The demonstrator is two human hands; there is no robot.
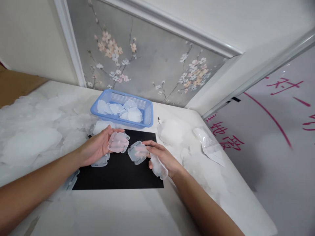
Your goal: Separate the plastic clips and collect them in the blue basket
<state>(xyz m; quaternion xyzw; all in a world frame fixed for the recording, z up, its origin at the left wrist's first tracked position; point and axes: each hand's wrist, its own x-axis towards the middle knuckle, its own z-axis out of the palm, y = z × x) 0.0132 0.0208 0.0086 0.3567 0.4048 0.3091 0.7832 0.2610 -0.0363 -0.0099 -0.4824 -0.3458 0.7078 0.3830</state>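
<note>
My left hand (97, 147) holds a translucent plastic piece (118, 142) with rounded tabs, thumb above it and fingers beneath. My right hand (163, 157) grips a second translucent plastic piece (136, 152) at its right edge, and a small clear bag (158, 167) is tucked under its palm. Both pieces hover side by side, slightly apart, above a black mat (118, 173). Another clear piece (100, 161) lies on the mat under my left hand.
A blue basket (147, 113) holding several more clear pieces stands behind the mat. Heaps of clear bags (36, 131) cover the table's left side, a smaller heap (172, 131) and a bag (209, 144) lie to the right. A whiteboard (275, 137) with red writing stands right.
</note>
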